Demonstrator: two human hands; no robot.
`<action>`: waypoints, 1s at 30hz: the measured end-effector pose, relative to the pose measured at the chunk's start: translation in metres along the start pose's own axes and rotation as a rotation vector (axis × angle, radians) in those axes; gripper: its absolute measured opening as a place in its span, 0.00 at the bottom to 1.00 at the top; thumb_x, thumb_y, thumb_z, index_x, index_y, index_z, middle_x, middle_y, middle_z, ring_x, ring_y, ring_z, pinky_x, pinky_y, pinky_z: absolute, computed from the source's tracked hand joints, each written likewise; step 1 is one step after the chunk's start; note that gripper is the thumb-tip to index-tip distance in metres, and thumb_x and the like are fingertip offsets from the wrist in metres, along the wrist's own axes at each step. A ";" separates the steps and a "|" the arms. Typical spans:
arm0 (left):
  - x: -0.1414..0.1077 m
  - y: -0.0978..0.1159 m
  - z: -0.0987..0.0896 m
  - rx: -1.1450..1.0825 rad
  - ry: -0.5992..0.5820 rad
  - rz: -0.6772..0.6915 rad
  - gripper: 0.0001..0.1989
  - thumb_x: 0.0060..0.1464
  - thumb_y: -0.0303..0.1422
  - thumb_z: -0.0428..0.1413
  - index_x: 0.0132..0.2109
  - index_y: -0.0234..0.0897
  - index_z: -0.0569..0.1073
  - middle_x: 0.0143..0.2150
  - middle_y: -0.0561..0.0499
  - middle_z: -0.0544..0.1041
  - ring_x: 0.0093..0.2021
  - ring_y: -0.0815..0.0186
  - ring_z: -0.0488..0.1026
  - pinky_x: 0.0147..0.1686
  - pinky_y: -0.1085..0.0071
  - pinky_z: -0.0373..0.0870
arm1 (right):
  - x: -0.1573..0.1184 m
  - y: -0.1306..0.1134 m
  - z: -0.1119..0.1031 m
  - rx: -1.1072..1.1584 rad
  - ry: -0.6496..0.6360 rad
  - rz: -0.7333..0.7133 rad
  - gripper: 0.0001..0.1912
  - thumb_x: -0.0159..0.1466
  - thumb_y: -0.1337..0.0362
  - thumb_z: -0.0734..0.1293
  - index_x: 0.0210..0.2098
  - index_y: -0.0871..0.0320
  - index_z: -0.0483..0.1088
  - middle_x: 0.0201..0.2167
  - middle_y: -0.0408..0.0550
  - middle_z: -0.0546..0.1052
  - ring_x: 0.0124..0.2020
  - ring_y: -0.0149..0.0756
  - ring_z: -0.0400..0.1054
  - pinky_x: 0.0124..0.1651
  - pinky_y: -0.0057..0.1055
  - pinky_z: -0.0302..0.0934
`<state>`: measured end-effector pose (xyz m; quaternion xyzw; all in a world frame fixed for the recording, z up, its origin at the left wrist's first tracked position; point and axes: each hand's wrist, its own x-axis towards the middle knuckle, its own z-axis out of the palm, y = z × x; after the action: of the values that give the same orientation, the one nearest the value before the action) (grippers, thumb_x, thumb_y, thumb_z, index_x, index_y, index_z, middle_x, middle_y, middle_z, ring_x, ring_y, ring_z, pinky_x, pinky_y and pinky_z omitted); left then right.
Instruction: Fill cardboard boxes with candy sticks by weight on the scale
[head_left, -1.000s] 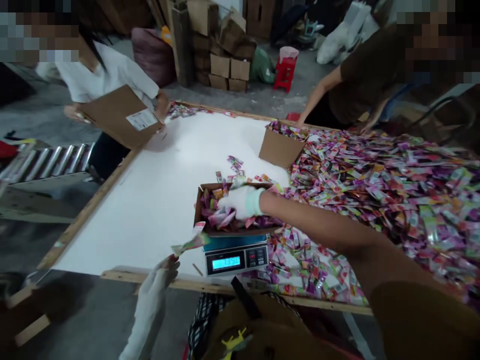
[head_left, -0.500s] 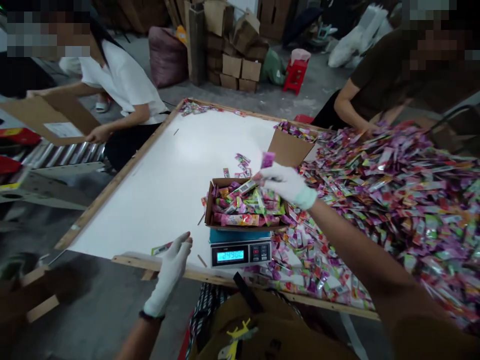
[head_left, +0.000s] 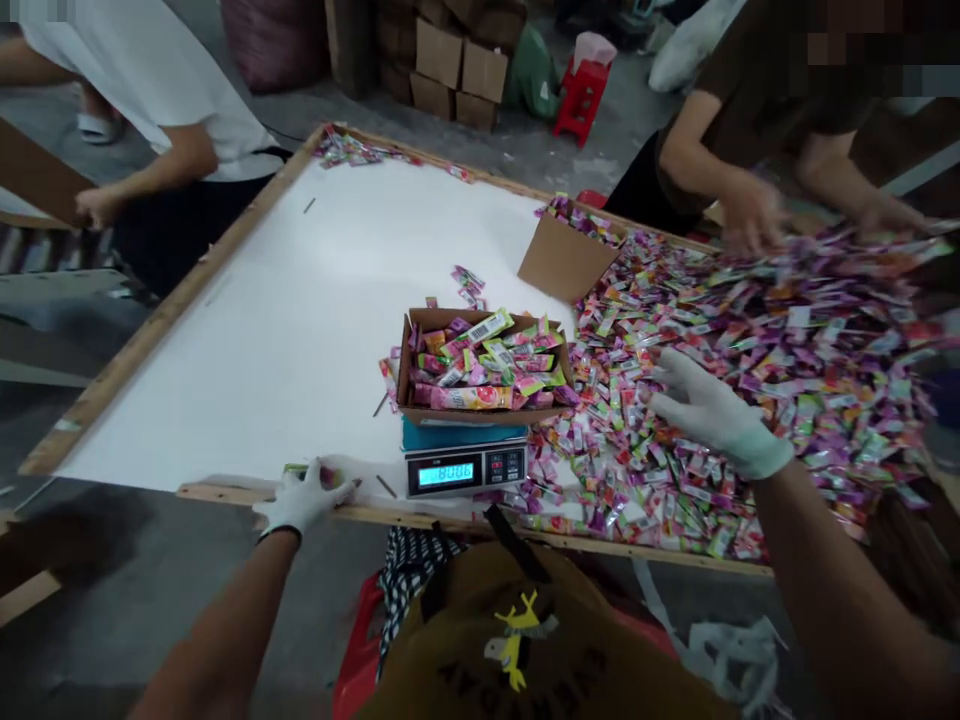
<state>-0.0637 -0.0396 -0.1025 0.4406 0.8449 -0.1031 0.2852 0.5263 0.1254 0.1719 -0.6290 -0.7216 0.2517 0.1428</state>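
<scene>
My left hand (head_left: 304, 495), in a white glove, is at the table's near edge with its fingers spread over a small green packet (head_left: 296, 469). My right hand (head_left: 701, 405), gloved too, hovers over the big pile of candy packets (head_left: 802, 350) with its fingers apart and nothing in them. Between my hands a cardboard box (head_left: 480, 413) full of colourful packets rests on a digital scale (head_left: 465, 470) with a lit blue display.
A second filled box (head_left: 568, 258) stands tilted behind the scale. Loose packets (head_left: 469, 283) lie near it. A wooden rim (head_left: 172, 290) borders the white table. One person's hands (head_left: 754, 215) work at the pile; another person in white (head_left: 172, 120) holds cardboard at left.
My right hand has moved right from above the box to the pile, and its purple packet is gone. My left hand has lowered to the table edge. The view has tilted down.
</scene>
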 end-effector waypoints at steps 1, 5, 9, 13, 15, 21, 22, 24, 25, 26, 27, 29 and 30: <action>-0.003 0.005 0.005 0.054 -0.003 0.007 0.46 0.51 0.60 0.53 0.66 0.29 0.70 0.66 0.19 0.67 0.63 0.23 0.67 0.61 0.29 0.55 | 0.005 -0.020 0.003 0.026 0.028 -0.064 0.44 0.64 0.40 0.69 0.71 0.58 0.62 0.64 0.64 0.72 0.56 0.55 0.76 0.55 0.49 0.75; -0.016 0.035 0.024 0.094 -0.044 0.086 0.27 0.57 0.41 0.49 0.54 0.25 0.78 0.55 0.22 0.78 0.55 0.34 0.75 0.56 0.43 0.66 | 0.040 -0.115 0.023 -0.083 -0.007 -0.393 0.35 0.68 0.42 0.68 0.66 0.57 0.69 0.63 0.60 0.72 0.54 0.52 0.76 0.56 0.45 0.74; -0.026 0.050 0.035 0.052 -0.036 0.156 0.20 0.57 0.38 0.50 0.48 0.33 0.81 0.53 0.29 0.81 0.52 0.41 0.78 0.52 0.52 0.70 | 0.081 -0.179 0.062 -0.543 -0.262 -0.420 0.44 0.65 0.43 0.72 0.72 0.59 0.61 0.67 0.63 0.67 0.57 0.59 0.75 0.57 0.49 0.71; -0.044 0.036 0.025 -0.031 0.033 0.095 0.22 0.59 0.44 0.48 0.44 0.32 0.79 0.53 0.28 0.79 0.49 0.42 0.79 0.46 0.56 0.73 | 0.105 -0.202 0.082 -0.721 -0.311 -0.362 0.25 0.66 0.65 0.70 0.61 0.69 0.71 0.62 0.72 0.68 0.47 0.59 0.79 0.45 0.49 0.72; -0.060 0.029 0.015 -0.132 0.060 0.056 0.24 0.61 0.48 0.46 0.42 0.34 0.78 0.47 0.32 0.81 0.46 0.46 0.80 0.43 0.60 0.73 | 0.109 -0.202 0.080 -0.736 -0.305 -0.400 0.17 0.69 0.66 0.66 0.55 0.66 0.75 0.59 0.69 0.70 0.48 0.57 0.78 0.45 0.49 0.72; -0.139 0.116 0.001 -0.668 -0.057 0.377 0.17 0.56 0.45 0.51 0.39 0.38 0.75 0.35 0.46 0.81 0.40 0.54 0.79 0.42 0.63 0.74 | 0.105 -0.170 0.083 -0.725 -0.315 -0.452 0.22 0.56 0.58 0.79 0.45 0.64 0.77 0.67 0.71 0.65 0.51 0.62 0.74 0.48 0.53 0.72; -0.152 0.145 0.002 -0.721 -0.152 0.486 0.17 0.57 0.44 0.52 0.43 0.37 0.77 0.38 0.45 0.83 0.42 0.55 0.79 0.45 0.63 0.75 | 0.104 -0.164 0.086 -0.715 -0.305 -0.447 0.16 0.58 0.62 0.77 0.42 0.64 0.77 0.67 0.70 0.65 0.51 0.60 0.74 0.48 0.51 0.72; -0.171 0.198 0.004 -0.729 -0.276 0.691 0.21 0.57 0.43 0.55 0.51 0.36 0.78 0.49 0.41 0.84 0.49 0.54 0.80 0.53 0.61 0.75 | 0.104 -0.154 0.088 -0.668 -0.288 -0.470 0.08 0.61 0.68 0.71 0.40 0.63 0.78 0.66 0.67 0.66 0.51 0.54 0.74 0.50 0.48 0.71; -0.177 0.219 0.005 -0.695 -0.273 0.772 0.24 0.57 0.41 0.56 0.56 0.35 0.78 0.55 0.39 0.82 0.54 0.52 0.79 0.57 0.60 0.74 | 0.103 -0.151 0.086 -0.636 -0.286 -0.496 0.07 0.62 0.68 0.70 0.40 0.62 0.78 0.66 0.65 0.68 0.51 0.53 0.73 0.52 0.47 0.70; -0.181 0.235 0.006 -0.657 -0.259 0.836 0.26 0.58 0.40 0.57 0.60 0.35 0.77 0.60 0.37 0.80 0.58 0.52 0.77 0.61 0.59 0.72 | 0.102 -0.148 0.081 -0.601 -0.291 -0.522 0.07 0.62 0.67 0.69 0.41 0.61 0.78 0.64 0.62 0.70 0.52 0.51 0.73 0.54 0.45 0.69; -0.184 0.245 0.006 -0.621 -0.237 0.880 0.27 0.59 0.39 0.56 0.63 0.35 0.76 0.63 0.37 0.78 0.61 0.51 0.76 0.63 0.58 0.70 | 0.100 -0.146 0.073 -0.576 -0.298 -0.541 0.08 0.62 0.67 0.69 0.41 0.60 0.78 0.60 0.59 0.73 0.51 0.50 0.73 0.55 0.43 0.69; -0.183 0.249 0.007 -0.570 -0.218 0.902 0.28 0.60 0.37 0.54 0.65 0.34 0.75 0.65 0.36 0.77 0.64 0.51 0.74 0.66 0.57 0.69 | 0.092 -0.140 0.049 -0.472 -0.296 -0.532 0.11 0.63 0.66 0.68 0.44 0.60 0.78 0.50 0.54 0.79 0.47 0.45 0.74 0.52 0.39 0.70; -0.181 0.244 0.007 -0.554 -0.223 0.881 0.27 0.60 0.37 0.54 0.64 0.34 0.76 0.64 0.36 0.77 0.63 0.51 0.75 0.66 0.56 0.69 | 0.086 -0.137 0.034 -0.379 -0.282 -0.518 0.13 0.64 0.64 0.68 0.46 0.60 0.78 0.45 0.52 0.80 0.43 0.43 0.75 0.50 0.38 0.71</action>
<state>0.2168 -0.0226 0.0144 0.6483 0.5399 0.2071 0.4953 0.3799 0.1921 0.2082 -0.3995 -0.9037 0.1529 -0.0183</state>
